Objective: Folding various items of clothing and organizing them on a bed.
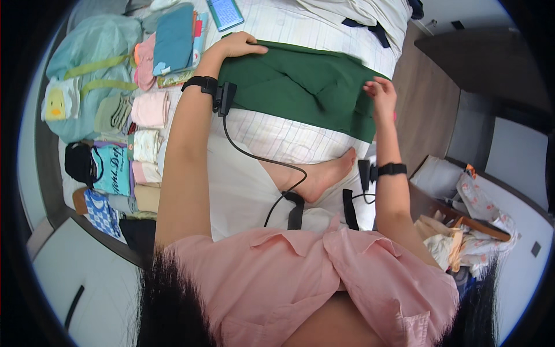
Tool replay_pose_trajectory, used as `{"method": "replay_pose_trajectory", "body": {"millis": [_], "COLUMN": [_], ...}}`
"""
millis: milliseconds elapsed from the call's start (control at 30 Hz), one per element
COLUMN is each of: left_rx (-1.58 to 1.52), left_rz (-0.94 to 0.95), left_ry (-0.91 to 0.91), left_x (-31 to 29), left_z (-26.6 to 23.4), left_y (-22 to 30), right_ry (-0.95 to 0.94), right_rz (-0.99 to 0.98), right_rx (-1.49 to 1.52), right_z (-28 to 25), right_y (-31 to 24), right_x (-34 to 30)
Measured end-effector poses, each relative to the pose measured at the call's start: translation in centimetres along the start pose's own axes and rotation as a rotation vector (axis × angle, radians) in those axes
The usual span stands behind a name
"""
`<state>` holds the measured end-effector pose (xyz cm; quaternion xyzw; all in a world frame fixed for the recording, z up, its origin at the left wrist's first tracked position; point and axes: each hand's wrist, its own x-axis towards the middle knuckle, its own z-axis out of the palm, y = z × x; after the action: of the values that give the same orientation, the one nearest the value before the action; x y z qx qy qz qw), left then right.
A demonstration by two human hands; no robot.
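One green cloth (303, 89) lies under our two hands on the bed (277, 130), spread as a long panel, and we judge the work on it to be about midway. Our left hand (234, 46) rests at the green cloth's upper left corner, thumb and fingers slightly parted; whether that grip pinches the fabric we cannot tell. Our right hand (381, 95) is at the green cloth's right end with its fingers loosely curled, and we cannot tell whether that grip has the edge or sits just above it. What looks done to us is the laying out: the panel is mostly flat. What looks left is a ripple across its middle, and it is not yet compact like the neat pieces to the left of the green cloth, among them a pink bundle (150, 110), a floral bundle (147, 144) and an olive bundle (113, 114). Past the green cloth's upper right, a white fabric (376, 14) lies rumpled, and we judge it untidied.
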<state>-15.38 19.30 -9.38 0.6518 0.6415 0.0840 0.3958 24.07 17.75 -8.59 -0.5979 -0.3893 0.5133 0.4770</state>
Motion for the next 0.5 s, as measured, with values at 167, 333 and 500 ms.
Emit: {"method": "replay_pose_trajectory", "body": {"millis": [167,333,500], "left_rx": [0.038,-0.047,-0.123], "left_rz": [0.072,-0.011,0.0], "left_ry": [-0.037,-0.09,-0.071], "left_x": [1.6,2.7,3.1], "left_z": [0.3,0.6,1.0], "left_y": [-2.8,-1.9,-2.0], "right_ry": [0.001,-0.1,-0.271], "right_rz": [0.101,0.215,0.227], "right_rx": [-0.28,-0.388,-0.277], "right_z": [-3.5,-0.1,-1.4], "right_y": [2.4,2.5,3.2], "right_x": [0.4,-1.6,0.2]}}
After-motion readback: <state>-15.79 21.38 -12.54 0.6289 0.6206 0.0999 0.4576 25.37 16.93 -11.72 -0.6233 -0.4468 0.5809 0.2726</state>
